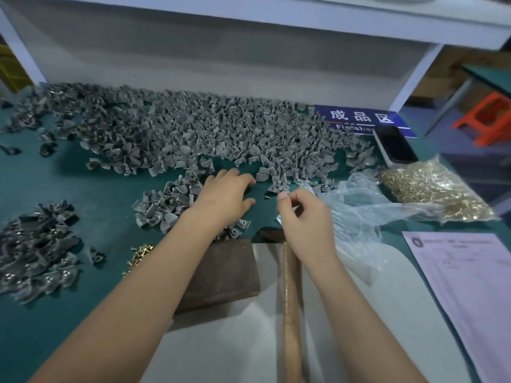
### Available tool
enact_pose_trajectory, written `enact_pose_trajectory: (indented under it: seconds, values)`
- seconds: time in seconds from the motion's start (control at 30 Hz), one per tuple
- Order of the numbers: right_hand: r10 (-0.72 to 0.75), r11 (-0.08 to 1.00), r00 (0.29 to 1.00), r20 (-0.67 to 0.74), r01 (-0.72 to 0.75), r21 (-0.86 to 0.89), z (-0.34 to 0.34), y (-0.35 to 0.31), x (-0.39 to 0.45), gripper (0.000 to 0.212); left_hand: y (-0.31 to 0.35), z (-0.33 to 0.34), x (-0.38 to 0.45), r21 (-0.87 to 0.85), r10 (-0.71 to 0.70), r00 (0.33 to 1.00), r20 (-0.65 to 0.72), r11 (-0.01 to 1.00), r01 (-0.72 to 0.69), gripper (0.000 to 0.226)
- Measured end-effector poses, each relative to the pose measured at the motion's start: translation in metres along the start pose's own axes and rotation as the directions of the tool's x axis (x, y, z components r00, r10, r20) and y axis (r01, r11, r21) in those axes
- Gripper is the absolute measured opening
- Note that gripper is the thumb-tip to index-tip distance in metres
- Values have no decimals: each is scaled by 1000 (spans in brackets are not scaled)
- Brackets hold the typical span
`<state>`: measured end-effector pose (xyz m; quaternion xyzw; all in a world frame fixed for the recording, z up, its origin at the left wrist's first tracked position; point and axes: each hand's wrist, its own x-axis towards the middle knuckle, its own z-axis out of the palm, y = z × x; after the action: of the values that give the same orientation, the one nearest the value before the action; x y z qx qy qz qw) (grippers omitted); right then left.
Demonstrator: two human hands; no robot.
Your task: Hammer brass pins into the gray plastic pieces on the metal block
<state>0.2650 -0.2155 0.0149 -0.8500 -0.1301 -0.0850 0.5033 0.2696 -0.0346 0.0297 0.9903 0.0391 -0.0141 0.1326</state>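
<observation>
Left hand (225, 194) flat, fingers spread on gray pieces (177, 134) at 12 o'clock of metal block (221, 275), right hand (304, 214) pinching something small, unclear what; hammer (290, 313) lying idle, risk: loose pin (267, 197) rolling away, lost.

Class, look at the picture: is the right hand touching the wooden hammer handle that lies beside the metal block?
Cannot tell. In the head view, the right hand is raised, pinching a small piece, and its wrist overlaps the hammer handle beside the metal block; no contact or gap shows plainly.
</observation>
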Motion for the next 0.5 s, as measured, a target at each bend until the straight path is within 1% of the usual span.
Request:
enact_pose_trajectory:
  seconds: [0.07, 0.13, 0.2, 0.23, 0.3, 0.37, 0.43, 0.5]
  values:
    - [-3, 1000, 1000, 14, 3, 11, 1, 0, -1, 30, -3, 3, 0, -17, -43, 998, -50, 999, 42, 45]
    - [-2, 1000, 999, 33, 1, 18, 3, 0, -3, 30, -6, 3, 0, 29, -116, 988, -97, 992, 119, 45]
    - [-11, 1000, 999, 42, 11, -1, 5, 0, -4, 29, -8, 0, -2, 68, -155, 982, -109, 984, 163, 38]
    - [-15, 1000, 999, 43, 16, -10, 5, 0, -4, 29, -8, -1, -3, 60, -157, 981, -111, 985, 164, 33]
    - [-19, 1000, 999, 40, 20, -12, 6, -1, -5, 26, -6, -3, -6, 20, -138, 981, -135, 990, 142, 27]
    - [-15, 1000, 999, 36, 16, -6, 6, -1, -5, 22, -2, -6, -12, -27, -100, 976, -194, 995, 96, 27]
    - [-26, 1000, 999, 42, 26, 6, 5, -2, -6, 16, 1, -9, -21, -94, -64, 954, -293, 995, 38, 28]
    - [-53, 998, 997, 59, 51, 34, 6, -5, -6, 12, 1, -13, -34, -213, -43, 916, -399, 976, -46, 29]
